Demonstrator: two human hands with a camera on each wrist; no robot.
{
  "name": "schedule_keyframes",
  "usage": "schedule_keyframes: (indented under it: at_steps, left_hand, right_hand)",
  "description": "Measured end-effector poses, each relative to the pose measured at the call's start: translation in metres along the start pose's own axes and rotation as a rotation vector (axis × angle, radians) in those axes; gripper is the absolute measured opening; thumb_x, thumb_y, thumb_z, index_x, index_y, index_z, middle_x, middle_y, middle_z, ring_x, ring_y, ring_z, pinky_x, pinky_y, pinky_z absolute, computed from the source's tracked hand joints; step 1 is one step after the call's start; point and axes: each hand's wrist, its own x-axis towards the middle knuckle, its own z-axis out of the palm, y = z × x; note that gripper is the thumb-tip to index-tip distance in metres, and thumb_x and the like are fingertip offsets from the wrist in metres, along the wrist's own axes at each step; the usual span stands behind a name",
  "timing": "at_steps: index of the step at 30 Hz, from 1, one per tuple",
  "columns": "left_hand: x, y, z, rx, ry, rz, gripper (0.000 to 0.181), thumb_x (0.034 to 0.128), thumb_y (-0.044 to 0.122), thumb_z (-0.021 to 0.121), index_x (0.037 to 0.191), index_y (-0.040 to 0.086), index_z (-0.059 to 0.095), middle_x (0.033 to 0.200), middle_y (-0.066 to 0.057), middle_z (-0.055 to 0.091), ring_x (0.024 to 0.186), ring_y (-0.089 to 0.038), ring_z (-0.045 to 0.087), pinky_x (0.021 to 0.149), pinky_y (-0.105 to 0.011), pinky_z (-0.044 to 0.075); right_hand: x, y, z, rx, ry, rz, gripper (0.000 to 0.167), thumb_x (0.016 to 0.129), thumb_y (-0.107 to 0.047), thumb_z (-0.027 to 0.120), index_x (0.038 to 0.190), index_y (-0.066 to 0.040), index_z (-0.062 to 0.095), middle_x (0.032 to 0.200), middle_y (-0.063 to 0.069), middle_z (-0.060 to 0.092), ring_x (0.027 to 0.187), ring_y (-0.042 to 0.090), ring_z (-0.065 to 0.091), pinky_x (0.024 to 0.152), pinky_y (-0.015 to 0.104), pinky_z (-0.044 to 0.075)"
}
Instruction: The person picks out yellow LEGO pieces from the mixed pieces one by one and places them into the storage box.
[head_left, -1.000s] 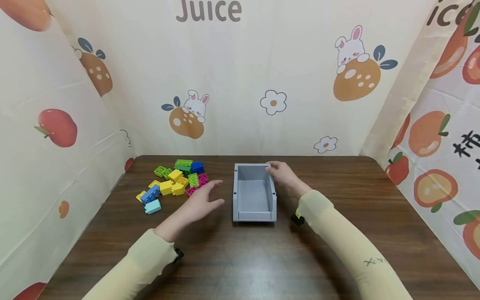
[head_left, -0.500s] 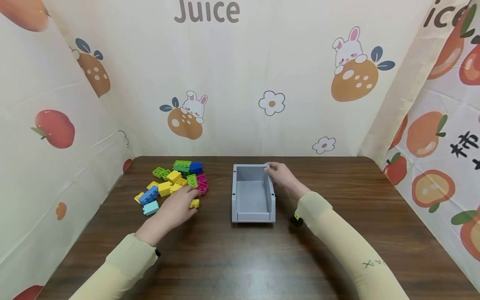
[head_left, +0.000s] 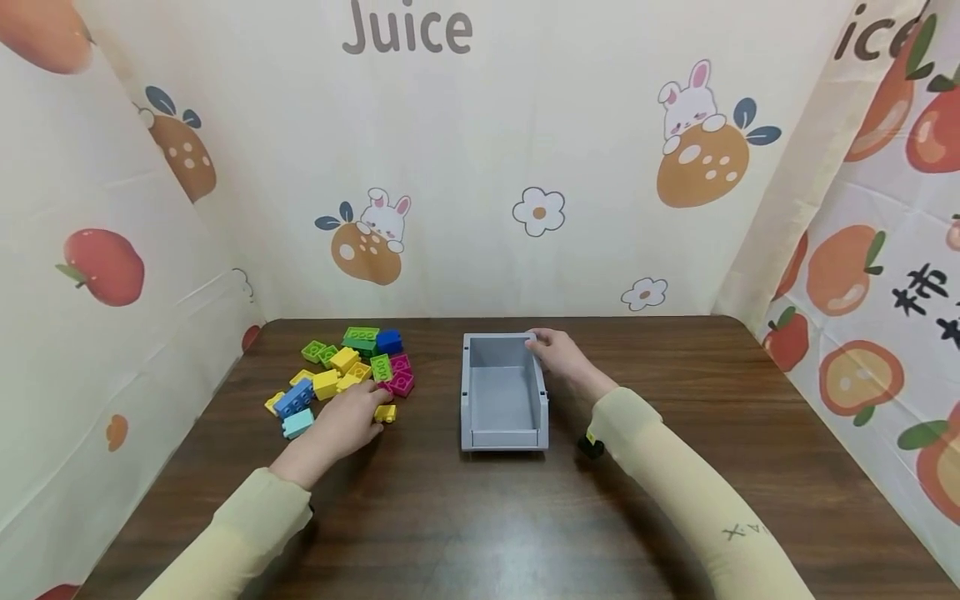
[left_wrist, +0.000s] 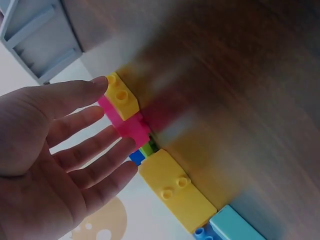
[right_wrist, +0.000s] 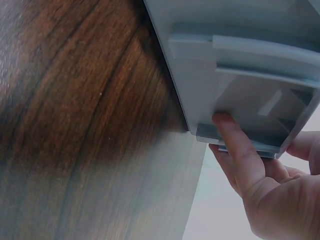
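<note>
The left grip [head_left: 343, 425] is relaxed, its fingers loosely extended and the thumb held apart from them, at the near right edge of a pile of toy bricks. Just beside its thumb is a small yellow brick [left_wrist: 123, 99]; from the left wrist view I cannot say for sure whether they touch. Beyond its fingertips lie magenta bricks [head_left: 402, 383] and a lime-green brick [head_left: 381, 367], and farther past them a dark blue brick [head_left: 389, 341]. Left of this grip are a blue brick [head_left: 294, 398] and a light blue brick [head_left: 298, 423]. The right grip [head_left: 562, 354] pinches the far right corner of a grey bin [head_left: 505, 439], one finger laid along its outer side wall. The bin stands upright on the wooden worktop [head_left: 480, 525], mostly left of and nearer than that grip, and well apart from the left grip.
</note>
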Motion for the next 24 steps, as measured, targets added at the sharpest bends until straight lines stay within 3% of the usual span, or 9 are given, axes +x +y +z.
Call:
schedule_keyframes:
  at_steps: [6,12,17,24]
  left_hand:
    - [0.005,-0.001,0.004,-0.011,0.000,-0.025,0.045,0.0724,0.015,0.081,0.114,0.006,0.066,0.105,-0.012,0.061,0.093,-0.026,0.059,0.085,-0.044,0.053]
    - [0.010,-0.001,0.006,0.013,-0.007,-0.019,0.035,0.0731,0.013,0.080,0.105,0.005,0.069,0.098,-0.012,0.060,0.086,-0.023,0.059,0.080,-0.042,0.055]
    - [0.013,0.000,0.008,0.019,-0.006,-0.019,0.031,0.0738,0.012,0.080,0.102,0.004,0.069,0.096,-0.012,0.059,0.083,-0.022,0.059,0.079,-0.039,0.055]
    - [0.018,-0.002,0.011,0.013,-0.007,-0.021,0.031,0.0736,0.017,0.081,0.099,0.004,0.068,0.096,-0.011,0.058,0.081,-0.021,0.058,0.078,-0.040,0.055]
  right_hand:
    - [-0.003,-0.003,0.003,-0.015,-0.002,0.005,0.050,0.100,-0.027,0.046,0.144,-0.006,0.036,0.131,0.019,0.052,0.093,0.023,0.055,0.082,0.041,0.051]
    - [-0.002,-0.002,0.003,-0.010,0.002,-0.009,0.050,0.100,-0.025,0.046,0.144,-0.005,0.037,0.117,0.017,0.054,0.080,0.019,0.052,0.072,0.033,0.050]
    - [-0.001,0.000,0.003,-0.016,-0.001,-0.017,0.050,0.100,-0.025,0.046,0.144,-0.005,0.036,0.130,0.018,0.052,0.090,0.021,0.054,0.076,0.035,0.051]
    - [-0.001,0.000,0.000,-0.037,-0.008,-0.012,0.051,0.100,-0.027,0.045,0.145,-0.005,0.035,0.134,0.019,0.050,0.093,0.021,0.055,0.078,0.036,0.051]
